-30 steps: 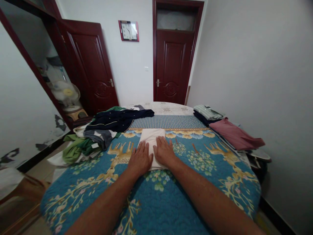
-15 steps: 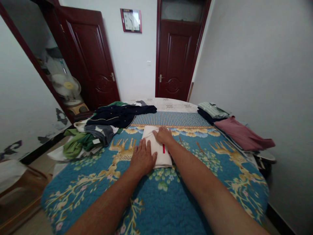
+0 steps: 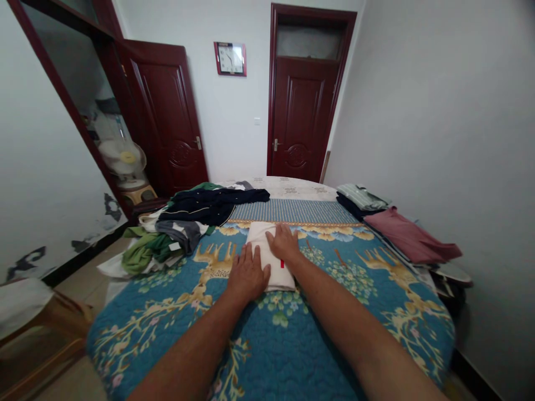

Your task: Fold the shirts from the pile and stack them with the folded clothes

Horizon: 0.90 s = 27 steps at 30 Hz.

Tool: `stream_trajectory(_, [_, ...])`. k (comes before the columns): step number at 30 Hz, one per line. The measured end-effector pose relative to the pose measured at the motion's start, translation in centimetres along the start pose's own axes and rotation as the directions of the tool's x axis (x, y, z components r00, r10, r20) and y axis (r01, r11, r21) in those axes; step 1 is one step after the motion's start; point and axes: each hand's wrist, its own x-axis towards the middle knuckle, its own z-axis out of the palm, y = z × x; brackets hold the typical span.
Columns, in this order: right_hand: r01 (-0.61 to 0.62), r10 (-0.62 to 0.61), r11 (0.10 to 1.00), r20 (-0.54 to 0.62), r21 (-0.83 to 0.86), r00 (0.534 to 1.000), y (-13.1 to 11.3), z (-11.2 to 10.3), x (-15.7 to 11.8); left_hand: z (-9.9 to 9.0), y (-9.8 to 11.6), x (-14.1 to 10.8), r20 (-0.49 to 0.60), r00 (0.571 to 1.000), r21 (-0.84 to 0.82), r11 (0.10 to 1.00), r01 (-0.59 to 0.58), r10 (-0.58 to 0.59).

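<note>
Cream-white folded cloth (image 3: 278, 278) lies near the middle of a table, straight ahead of the person, on a teal quilted cover (image 3: 271, 356) printed with deer and flowers. That central spot seems chosen so that both arms reach it comfortably. Both hands rest on the cloth, open and palm down, with no visible grip. The left hand (image 3: 248, 275) covers the left edge, fingers slightly spread and pointing away, thumb stretched inward across the fabric. The right hand (image 3: 285, 245) sits farther off, over the right edge near the far end, its thumb angled toward the left. Set on opposite sides, they appear to press the layers flat and steady the shape. Bare forearms enter from the two lower corners and converge, the right one reaching farther. A small red strip (image 3: 282, 264) shows on the cloth beside the right wrist. At the table's left, a navy garment (image 3: 200, 205) and green clothing (image 3: 137, 253) lie crumpled; at the right edge, a pink garment (image 3: 407, 234) and a striped garment (image 3: 361, 196) lie folded, seemingly to separate neat from loose.
</note>
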Motion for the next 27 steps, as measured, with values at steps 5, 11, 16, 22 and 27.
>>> stream_trajectory(5, [0.011,-0.01,1.0,0.078,-0.01,0.997,0.6,-0.3,-1.5,0.1,0.0,0.1,0.002,1.0,-0.001,1.0,-0.004,0.004])
stream_trajectory(11, [0.061,-0.059,0.998,0.097,-0.025,0.994,1.0,-0.7,-4.0,0.3,-0.2,0.0,-0.017,1.0,0.012,1.0,-0.016,0.016])
stream_trajectory(16, [0.086,-0.083,0.996,0.124,-0.019,0.989,1.0,-1.5,-6.9,0.3,-0.2,0.0,-0.024,1.0,0.018,1.0,-0.016,0.016])
stream_trajectory(22, [0.197,-0.195,0.98,0.101,-0.016,0.976,1.3,-2.7,-11.5,-0.1,-0.3,0.2,0.019,1.0,0.032,0.999,-0.013,0.012])
stream_trajectory(27, [0.205,-0.204,0.979,0.113,0.007,0.972,1.5,-3.1,-12.6,-1.7,0.2,0.9,0.038,0.999,0.089,0.995,-0.043,0.039])
